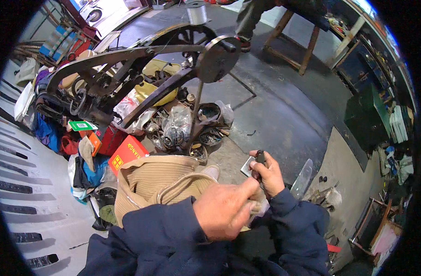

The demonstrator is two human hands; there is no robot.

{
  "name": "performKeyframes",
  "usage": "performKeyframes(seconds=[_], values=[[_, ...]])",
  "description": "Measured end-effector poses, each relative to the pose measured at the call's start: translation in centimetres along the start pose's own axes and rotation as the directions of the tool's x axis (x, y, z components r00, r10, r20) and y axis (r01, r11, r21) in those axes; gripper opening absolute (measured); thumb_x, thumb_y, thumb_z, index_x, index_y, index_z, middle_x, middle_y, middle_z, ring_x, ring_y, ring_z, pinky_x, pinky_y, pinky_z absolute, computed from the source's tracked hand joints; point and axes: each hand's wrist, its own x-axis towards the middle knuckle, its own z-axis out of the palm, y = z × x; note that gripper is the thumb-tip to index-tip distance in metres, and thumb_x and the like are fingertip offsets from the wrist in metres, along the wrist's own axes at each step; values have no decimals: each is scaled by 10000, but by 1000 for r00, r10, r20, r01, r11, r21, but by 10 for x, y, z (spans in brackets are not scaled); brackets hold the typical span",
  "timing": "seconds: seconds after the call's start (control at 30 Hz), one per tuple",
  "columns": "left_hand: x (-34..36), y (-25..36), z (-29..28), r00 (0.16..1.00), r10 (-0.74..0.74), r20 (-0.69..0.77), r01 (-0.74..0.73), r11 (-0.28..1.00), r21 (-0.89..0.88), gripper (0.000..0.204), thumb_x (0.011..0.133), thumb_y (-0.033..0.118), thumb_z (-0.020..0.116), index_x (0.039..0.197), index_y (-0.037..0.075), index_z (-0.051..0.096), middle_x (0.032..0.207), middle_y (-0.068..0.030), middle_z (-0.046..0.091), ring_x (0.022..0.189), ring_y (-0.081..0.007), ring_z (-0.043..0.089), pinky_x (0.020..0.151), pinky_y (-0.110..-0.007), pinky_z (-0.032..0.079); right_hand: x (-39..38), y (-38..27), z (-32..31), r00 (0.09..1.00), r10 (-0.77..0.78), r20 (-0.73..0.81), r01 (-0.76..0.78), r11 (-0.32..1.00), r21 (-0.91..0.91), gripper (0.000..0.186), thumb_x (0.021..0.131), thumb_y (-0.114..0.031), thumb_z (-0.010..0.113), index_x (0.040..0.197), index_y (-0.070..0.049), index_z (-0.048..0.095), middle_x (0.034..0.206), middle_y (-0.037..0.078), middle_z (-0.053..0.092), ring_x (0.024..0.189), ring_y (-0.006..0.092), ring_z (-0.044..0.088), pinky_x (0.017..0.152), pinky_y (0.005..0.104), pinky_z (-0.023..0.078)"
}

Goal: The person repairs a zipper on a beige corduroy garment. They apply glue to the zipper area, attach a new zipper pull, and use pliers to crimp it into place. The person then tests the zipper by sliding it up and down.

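Observation:
My right hand (265, 174) is closed around a small dark tool whose tip sticks up above my thumb, with a small flat grey metal piece (247, 166) against it. Just below and to the left, my left hand (226, 209) is curled, back toward the camera, touching a pale object at my right hand's base; what it holds is hidden. Both hands hover over a tan woven bag (157, 184) lying on my lap. Dark blue sleeves cover both forearms.
An old black cobbler's sewing machine (141, 69) with a round flywheel (217, 57) stands ahead, with cluttered bowls, plastic bags and scraps (183, 129) at its base. A red box (126, 152) lies to the left. Another person's legs (247, 20) stand beside a wooden bench at the top.

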Motion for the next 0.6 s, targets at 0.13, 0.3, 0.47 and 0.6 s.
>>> performKeyframes(seconds=[0.13, 0.3, 0.47, 0.6], values=[[-10, 15, 7, 999, -30, -29, 25, 987, -156, 124, 945, 131, 616, 1021, 68, 541, 801, -181, 609, 741, -418, 633, 647, -457, 488, 25, 58, -13, 975, 219, -31, -221, 972, -75, 413, 927, -74, 623, 1331, -16, 557, 810, 42, 616, 596, 100, 522, 483, 279, 398], [-17, -6, -19, 996, -90, 24, 92, 988, -123, 152, 933, 151, 650, 1004, 76, 539, 764, -165, 581, 739, -410, 623, 613, -487, 468, 109, 126, 11, 946, 321, -36, -322, 929, -180, 350, 947, -23, 504, 1293, 19, 535, 889, 103, 637, 634, 159, 575, 509, 319, 466], [-22, -25, -37, 983, -156, 93, 159, 987, -19, 216, 852, 191, 745, 974, 104, 590, 768, -104, 586, 743, -360, 627, 616, -492, 463, 211, 149, 52, 964, 264, -12, -264, 963, -61, 576, 927, 15, 530, 1474, 49, 350, 940, 187, 705, 631, 203, 631, 506, 337, 531], [-14, -40, -42, 963, -199, 179, 268, 680, -682, 266, 1058, 176, 457, 817, 73, 505, 749, -82, 540, 698, -239, 572, 686, -341, 474, 248, 142, 76, 983, 116, -141, -102, 989, 103, 591, 955, -6, 527, 1509, 40, 326, 1087, 203, 701, 837, 230, 684, 621, 341, 586]])
